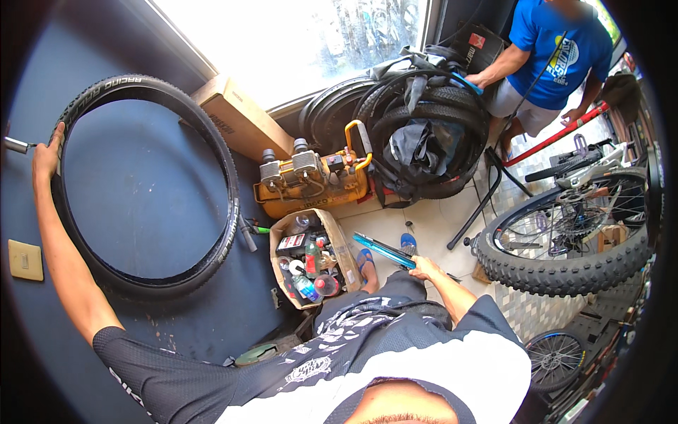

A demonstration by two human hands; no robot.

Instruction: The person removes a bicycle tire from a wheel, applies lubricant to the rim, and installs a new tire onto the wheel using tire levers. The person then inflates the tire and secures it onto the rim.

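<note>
Pale tiled floor [445, 218]: yellow air compressor [311, 196], open cardboard box [342, 244], heap of black tires [474, 141].

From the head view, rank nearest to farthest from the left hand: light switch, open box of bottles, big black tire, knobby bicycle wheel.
1. Big black tire: left side, touching the left hand.
2. Light switch: far left, on the wall.
3. Open box of bottles: near the middle, low down.
4. Knobby bicycle wheel: far right.

there is one compressor [311, 198], one wall switch [26, 260] and one co-worker [547, 53].
</note>
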